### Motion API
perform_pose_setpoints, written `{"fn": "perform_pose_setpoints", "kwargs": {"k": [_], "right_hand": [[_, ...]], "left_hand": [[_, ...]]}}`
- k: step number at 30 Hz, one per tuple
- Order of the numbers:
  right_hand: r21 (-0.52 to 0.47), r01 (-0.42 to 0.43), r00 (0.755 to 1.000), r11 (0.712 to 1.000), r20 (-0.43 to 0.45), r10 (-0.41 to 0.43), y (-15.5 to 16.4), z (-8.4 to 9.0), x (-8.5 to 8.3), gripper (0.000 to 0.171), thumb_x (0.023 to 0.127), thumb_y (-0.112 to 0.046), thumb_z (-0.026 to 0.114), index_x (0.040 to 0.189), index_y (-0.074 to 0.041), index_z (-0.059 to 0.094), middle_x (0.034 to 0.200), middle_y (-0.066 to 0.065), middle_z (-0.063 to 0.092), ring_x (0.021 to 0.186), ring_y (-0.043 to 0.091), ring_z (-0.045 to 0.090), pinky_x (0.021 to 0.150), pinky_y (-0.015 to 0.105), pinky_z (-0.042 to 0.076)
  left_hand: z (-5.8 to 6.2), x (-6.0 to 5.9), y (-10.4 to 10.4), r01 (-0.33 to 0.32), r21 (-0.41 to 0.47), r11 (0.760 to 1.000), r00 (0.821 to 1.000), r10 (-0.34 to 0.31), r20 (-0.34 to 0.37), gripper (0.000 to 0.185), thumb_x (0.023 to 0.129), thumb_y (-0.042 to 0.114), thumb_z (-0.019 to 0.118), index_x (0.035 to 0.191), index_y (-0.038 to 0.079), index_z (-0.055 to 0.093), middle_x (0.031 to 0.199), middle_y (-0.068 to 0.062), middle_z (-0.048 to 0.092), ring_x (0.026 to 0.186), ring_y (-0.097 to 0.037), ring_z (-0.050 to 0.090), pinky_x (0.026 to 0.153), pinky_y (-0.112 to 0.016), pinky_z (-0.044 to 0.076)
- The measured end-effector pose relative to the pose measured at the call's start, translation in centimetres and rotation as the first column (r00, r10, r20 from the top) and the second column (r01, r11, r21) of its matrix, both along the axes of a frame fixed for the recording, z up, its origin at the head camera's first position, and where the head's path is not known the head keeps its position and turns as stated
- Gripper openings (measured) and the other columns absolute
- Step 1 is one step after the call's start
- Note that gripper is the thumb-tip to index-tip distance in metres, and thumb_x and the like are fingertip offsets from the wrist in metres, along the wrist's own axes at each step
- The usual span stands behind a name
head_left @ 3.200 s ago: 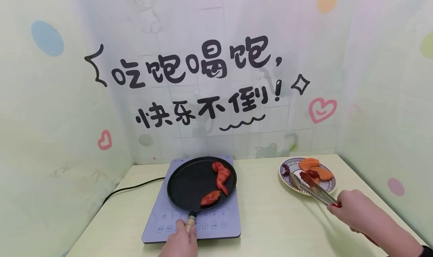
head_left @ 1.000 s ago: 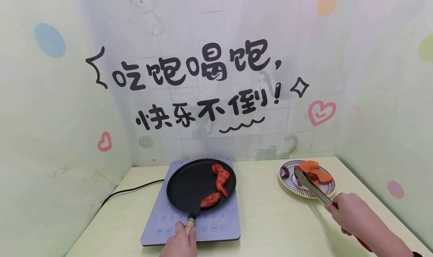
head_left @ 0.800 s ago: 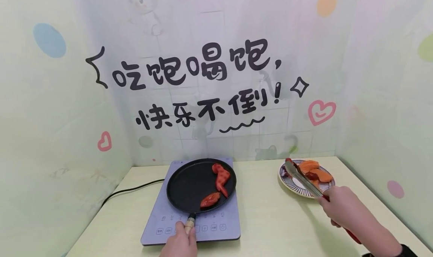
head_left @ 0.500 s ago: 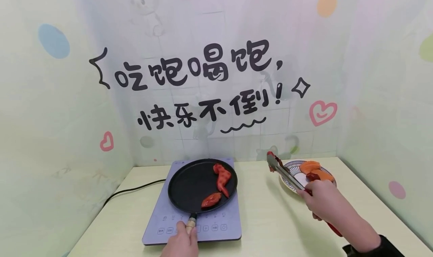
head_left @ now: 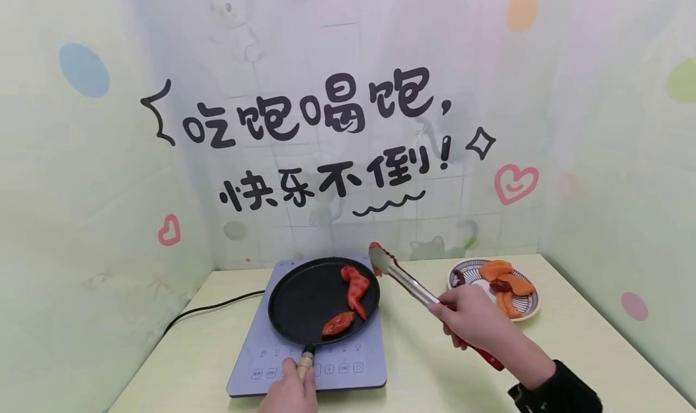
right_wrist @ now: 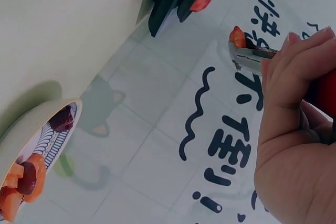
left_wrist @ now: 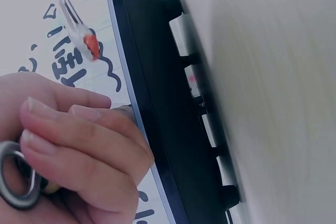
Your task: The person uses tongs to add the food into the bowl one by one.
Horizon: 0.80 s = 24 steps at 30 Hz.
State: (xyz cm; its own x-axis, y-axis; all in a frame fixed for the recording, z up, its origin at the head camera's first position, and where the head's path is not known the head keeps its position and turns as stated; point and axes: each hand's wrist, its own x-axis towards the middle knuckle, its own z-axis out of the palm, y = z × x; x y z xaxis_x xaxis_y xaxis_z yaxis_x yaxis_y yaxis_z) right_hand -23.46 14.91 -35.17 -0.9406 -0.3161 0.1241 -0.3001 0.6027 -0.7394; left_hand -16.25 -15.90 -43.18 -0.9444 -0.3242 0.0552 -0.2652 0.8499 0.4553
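Note:
My left hand [head_left: 288,395] grips the handle [head_left: 306,360] of a black flat pan [head_left: 310,298] on a grey induction cooker [head_left: 348,364]. In the left wrist view its fingers [left_wrist: 79,150] curl round the handle. A red chicken wing [head_left: 356,286] and a smaller red piece [head_left: 338,321] lie in the pan. My right hand [head_left: 467,319] holds metal tongs [head_left: 405,280] with a red handle. Their closed tips hang over the pan's far right rim. A small red-orange bit [right_wrist: 237,38] shows at the tips; I cannot tell whether it is food.
A striped plate [head_left: 527,313] with orange, red and dark pieces stands at the right on the pale table [head_left: 435,371]. The cooker's black cord [head_left: 212,304] runs off to the left. Decorated splash walls close in the back and both sides.
My right hand has carried the tongs left from the plate, raised, to above the pan's right rim. My left hand has stayed on the pan handle.

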Motion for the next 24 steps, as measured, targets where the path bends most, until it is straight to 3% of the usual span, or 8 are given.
{"fn": "perform_pose_setpoints", "kwargs": {"k": [9, 24], "right_hand": [[0.003, -0.143, 0.989, 0.990, -0.031, 0.143, -3.4, -1.2, -0.4, 0.022, 0.095, -0.029, 0.065, 0.078, -0.014, 0.068, 0.053, -0.002, 0.057, 0.038, 0.010, 0.055, 0.040, 0.034, 0.049], [-0.005, -0.262, 0.965, 0.965, 0.023, 0.262, -7.9, -2.5, 0.4, 0.027, 0.094, -0.019, 0.065, 0.069, -0.010, 0.065, 0.044, -0.008, 0.046, 0.032, 0.005, 0.047, 0.035, 0.027, 0.043]], "left_hand": [[-0.1, -0.1, 0.0, -0.003, -0.012, 1.000, 1.000, 0.003, 0.014, 0.032, 0.097, 0.032, 0.055, 0.094, 0.003, 0.043, 0.060, -0.009, 0.046, 0.051, -0.024, 0.047, 0.050, -0.038, 0.033], [-0.2, -0.2, -0.1, 0.008, 0.002, 1.000, 1.000, -0.008, 0.014, 0.032, 0.097, 0.032, 0.054, 0.094, 0.002, 0.043, 0.059, -0.009, 0.046, 0.050, -0.024, 0.047, 0.049, -0.037, 0.032]]}}
